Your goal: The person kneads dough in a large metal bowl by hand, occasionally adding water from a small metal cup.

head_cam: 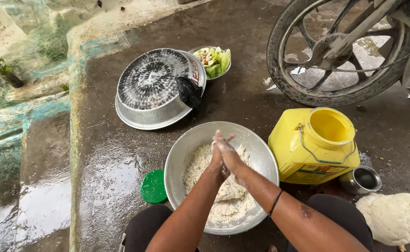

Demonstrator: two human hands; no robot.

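A steel bowl (184, 148) sits on the wet floor in front of me, holding crumbly white flour dough (200, 164). Both my hands are above the bowl, pressed palm to palm and coated in flour. My left hand (217, 161) lies behind and under my right hand (227, 153), whose fingers point up and away. A black band circles my right forearm. I cannot tell whether a bit of dough sits between the palms.
An open yellow plastic jar (313, 144) stands right of the bowl, its green lid (154, 186) left of it. Also here: a small steel cup (361, 179), a cauliflower (391, 218), an upturned metal basin (151, 88), a bowl of vegetables (214, 60), a motorcycle wheel (340, 51).
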